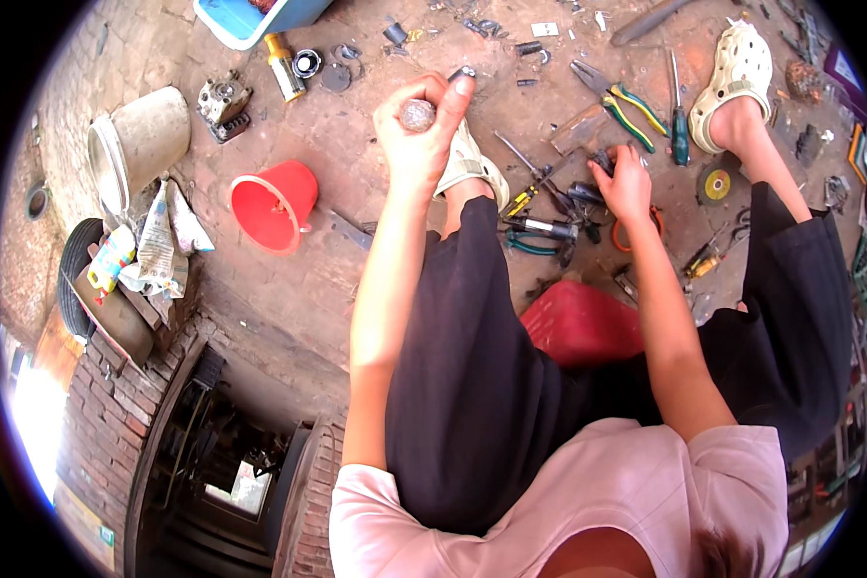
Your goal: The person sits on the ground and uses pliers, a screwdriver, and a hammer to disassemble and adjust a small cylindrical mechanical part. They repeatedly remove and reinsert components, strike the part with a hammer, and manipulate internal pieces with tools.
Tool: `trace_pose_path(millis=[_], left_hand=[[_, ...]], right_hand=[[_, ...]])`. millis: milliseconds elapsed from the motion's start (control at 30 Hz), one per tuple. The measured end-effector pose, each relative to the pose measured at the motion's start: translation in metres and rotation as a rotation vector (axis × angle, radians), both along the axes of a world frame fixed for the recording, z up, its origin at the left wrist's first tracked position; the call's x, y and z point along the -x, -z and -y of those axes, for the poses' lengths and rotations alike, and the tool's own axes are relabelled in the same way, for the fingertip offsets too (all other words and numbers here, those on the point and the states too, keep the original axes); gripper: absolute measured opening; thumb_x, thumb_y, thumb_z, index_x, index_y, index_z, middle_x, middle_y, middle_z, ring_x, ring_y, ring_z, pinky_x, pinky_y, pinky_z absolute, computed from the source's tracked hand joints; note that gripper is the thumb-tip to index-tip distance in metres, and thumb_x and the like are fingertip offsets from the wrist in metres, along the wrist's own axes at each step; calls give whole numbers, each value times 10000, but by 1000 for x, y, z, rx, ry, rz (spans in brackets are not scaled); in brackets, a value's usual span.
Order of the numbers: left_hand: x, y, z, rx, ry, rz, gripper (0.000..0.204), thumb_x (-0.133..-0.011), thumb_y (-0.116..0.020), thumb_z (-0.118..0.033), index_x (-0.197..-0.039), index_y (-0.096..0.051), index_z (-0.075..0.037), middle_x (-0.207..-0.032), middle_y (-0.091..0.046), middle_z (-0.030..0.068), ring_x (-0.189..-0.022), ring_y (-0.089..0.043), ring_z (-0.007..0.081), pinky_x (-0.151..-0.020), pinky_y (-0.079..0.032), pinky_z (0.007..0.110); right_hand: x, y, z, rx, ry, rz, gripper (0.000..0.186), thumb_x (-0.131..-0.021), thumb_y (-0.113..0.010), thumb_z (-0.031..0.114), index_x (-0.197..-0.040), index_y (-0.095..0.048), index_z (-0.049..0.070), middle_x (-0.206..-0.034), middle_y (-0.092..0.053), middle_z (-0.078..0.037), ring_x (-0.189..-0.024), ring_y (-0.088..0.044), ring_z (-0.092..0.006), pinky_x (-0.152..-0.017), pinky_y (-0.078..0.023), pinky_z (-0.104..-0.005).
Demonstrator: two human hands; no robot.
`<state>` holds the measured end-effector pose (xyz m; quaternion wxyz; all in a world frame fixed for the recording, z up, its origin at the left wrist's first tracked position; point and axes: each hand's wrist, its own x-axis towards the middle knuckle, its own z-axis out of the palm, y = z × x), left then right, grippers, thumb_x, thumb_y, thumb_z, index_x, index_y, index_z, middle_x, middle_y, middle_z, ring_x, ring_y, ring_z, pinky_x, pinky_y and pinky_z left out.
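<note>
My left hand (419,149) is closed around a round, rough silvery object (417,115), with a small metal cylinder (462,73) at its thumb tip, above my left clog. My right hand (626,188) has its fingers curled on a small dark piece (603,159) in a pile of tools. Beside it lie screwdrivers with yellow-and-black handles (522,197), teal-handled pliers (535,247) and an orange-handled tool (653,220). Farther forward are yellow-green pliers (636,116) and a long teal-handled screwdriver (680,130).
A red bucket (270,207), white pail (154,140), metal part (223,101) and blue tub (241,24) are at left. A red stool (578,323) is between my legs. A cutting disc (718,183) lies by my right leg. An open pit (226,462) is at lower left.
</note>
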<state>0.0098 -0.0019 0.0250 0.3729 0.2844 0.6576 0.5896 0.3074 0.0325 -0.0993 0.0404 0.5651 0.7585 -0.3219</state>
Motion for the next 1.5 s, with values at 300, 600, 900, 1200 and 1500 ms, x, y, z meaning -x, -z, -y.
trace_pose_path(millis=[300,600,900,1200,1500], left_hand=[[13,-27,-6,-306,-148,118,403,-906,-566,-95,-562,-359,-67,-531,-324,-12,-518,-301,117,-539,-270,297],[22,-11,-6,-255,-190,123,383,-863,-631,-20,-574,-383,-64,-596,-422,6,-556,-362,96,-531,-287,256],[30,-9,-5,-317,-44,145,424,-890,-599,-113,-548,-353,-56,-529,-348,5,-517,-314,124,-525,-255,299],[33,-5,-34,-169,89,9,402,-908,-579,-112,-559,-388,-56,-525,-380,6,-492,-321,105,-499,-261,288],[13,20,-36,-200,-134,-19,459,-966,-566,-193,-561,-390,-65,-507,-369,-21,-454,-308,86,-445,-232,279]], right_hand=[[27,-31,-21,527,383,-587,301,-887,-681,255,-1009,-587,-3,-735,-563,-41,-598,-533,-94,-552,-427,-261],[34,-1,19,862,612,-650,243,-939,-611,247,-997,-543,22,-691,-579,-37,-519,-514,-99,-477,-423,-240],[37,-56,17,1677,1052,-1209,504,-988,-494,356,-1368,-425,32,-710,-517,-19,-425,-377,-30,-372,-312,-174],[38,-57,11,1664,1119,-834,393,-946,-550,461,-850,-501,83,-556,-328,81,-407,-275,-5,-356,-217,-169],[73,-115,-13,1130,874,-431,549,-944,-447,586,-768,-472,67,-553,-365,43,-417,-318,-71,-398,-258,-246]])
